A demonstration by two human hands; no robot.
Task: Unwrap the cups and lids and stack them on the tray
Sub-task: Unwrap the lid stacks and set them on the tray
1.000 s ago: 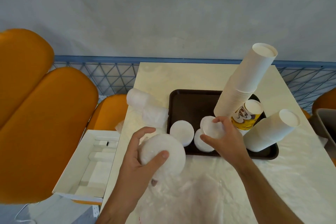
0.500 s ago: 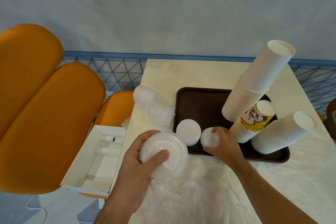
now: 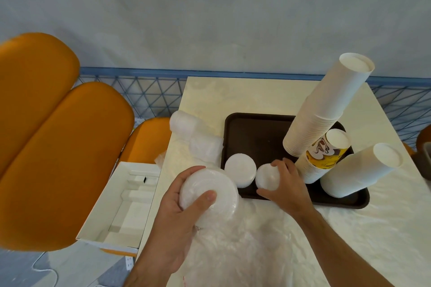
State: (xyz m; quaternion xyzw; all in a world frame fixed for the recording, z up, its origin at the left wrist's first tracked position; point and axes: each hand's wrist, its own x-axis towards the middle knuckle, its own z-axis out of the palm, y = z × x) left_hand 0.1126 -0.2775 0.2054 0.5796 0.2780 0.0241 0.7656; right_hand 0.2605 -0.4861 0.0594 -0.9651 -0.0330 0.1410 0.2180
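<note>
Left hand (image 3: 173,212): a round, smooth white lid stack (image 3: 208,194) is gripped; right hand (image 3: 283,185): a smaller white lid stack (image 3: 267,176) is clasped on the dark tray (image 3: 247,128) beside crinkled plastic wrap (image 3: 233,247).

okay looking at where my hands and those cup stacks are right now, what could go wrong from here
1. The tall cup stack leans steeply right beside your right hand; a knock while setting down the small lid stack could topple it.
2. The lids in your left hand sit over loose plastic wrap and may slip out of your grip.
3. The wrapped sleeve lies at the table's left edge and might roll off.
</note>
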